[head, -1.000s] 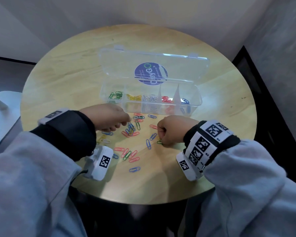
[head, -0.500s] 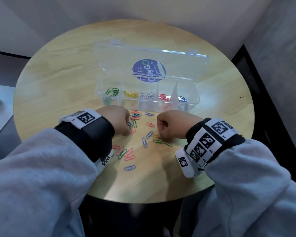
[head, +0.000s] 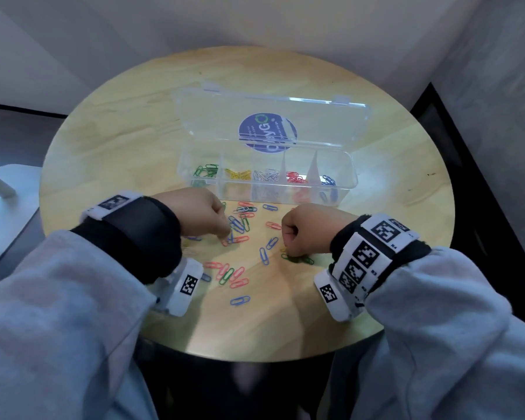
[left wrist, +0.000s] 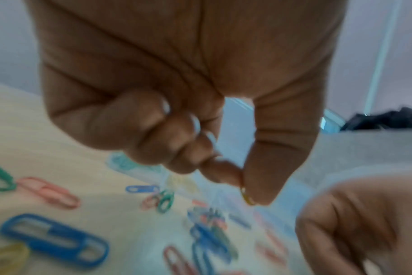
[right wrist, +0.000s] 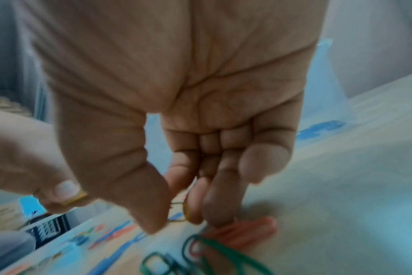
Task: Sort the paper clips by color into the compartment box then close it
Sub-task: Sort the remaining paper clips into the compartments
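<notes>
A clear compartment box (head: 273,197) stands with its lid (head: 315,116) open; green, yellow, white, red and blue clips lie sorted in its compartments. Loose paper clips (head: 238,277) of mixed colours lie on the table in front of it. My left hand (head: 226,234) is down at the clip pile, and in the left wrist view its thumb and forefinger (left wrist: 244,188) pinch a yellow clip (left wrist: 247,198). My right hand (head: 288,251) is curled above two green clips (head: 297,259). In the right wrist view its thumb and fingertips (right wrist: 176,217) pinch a yellow clip (right wrist: 186,212).
The round wooden table (head: 134,131) fills the view, its near edge just behind my wrists. A single blue clip (head: 240,300) lies closest to me. A white chair (head: 3,207) is at the left, and a dark wall panel (head: 482,177) at the right.
My left hand has turned and settled lower onto the clip pile. My right hand has lifted slightly, uncovering the green clips under it.
</notes>
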Motion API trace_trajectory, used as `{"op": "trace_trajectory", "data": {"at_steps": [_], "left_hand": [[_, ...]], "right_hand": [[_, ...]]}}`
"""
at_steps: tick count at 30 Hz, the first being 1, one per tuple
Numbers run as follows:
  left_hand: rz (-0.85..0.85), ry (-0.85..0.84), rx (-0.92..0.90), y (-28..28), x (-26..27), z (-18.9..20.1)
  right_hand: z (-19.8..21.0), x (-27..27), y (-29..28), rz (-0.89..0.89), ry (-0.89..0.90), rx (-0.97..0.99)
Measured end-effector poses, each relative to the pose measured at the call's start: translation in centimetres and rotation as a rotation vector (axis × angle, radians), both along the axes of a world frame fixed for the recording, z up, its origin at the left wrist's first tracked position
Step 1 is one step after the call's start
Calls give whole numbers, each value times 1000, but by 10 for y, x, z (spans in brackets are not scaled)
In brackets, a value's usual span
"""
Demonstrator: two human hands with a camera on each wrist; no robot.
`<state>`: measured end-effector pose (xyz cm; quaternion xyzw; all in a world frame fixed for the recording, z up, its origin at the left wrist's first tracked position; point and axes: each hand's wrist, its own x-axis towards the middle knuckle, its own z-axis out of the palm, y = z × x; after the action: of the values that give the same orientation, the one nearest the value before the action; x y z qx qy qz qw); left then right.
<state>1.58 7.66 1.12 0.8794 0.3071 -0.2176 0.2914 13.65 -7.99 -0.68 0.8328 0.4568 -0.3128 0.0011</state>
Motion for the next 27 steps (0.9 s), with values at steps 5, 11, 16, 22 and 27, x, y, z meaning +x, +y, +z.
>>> {"op": "trace_trajectory", "data": {"at_steps": [5, 11, 16, 22, 27], "left_hand": [[288, -271, -367, 27, -24, 23], [447, -435, -519, 46, -53, 28], [591, -476, -634, 61, -73, 32], [733, -520, -777, 78, -87, 32], [671, -348, -437, 86, -80, 19]], "right_hand": [[1, 3, -5, -239, 214, 212], [1, -17, 4, -489, 603, 333], [6, -44, 26, -671, 809, 439], [10, -69, 61, -305, 528, 277], [16, -89, 94, 155, -37, 70]]}}
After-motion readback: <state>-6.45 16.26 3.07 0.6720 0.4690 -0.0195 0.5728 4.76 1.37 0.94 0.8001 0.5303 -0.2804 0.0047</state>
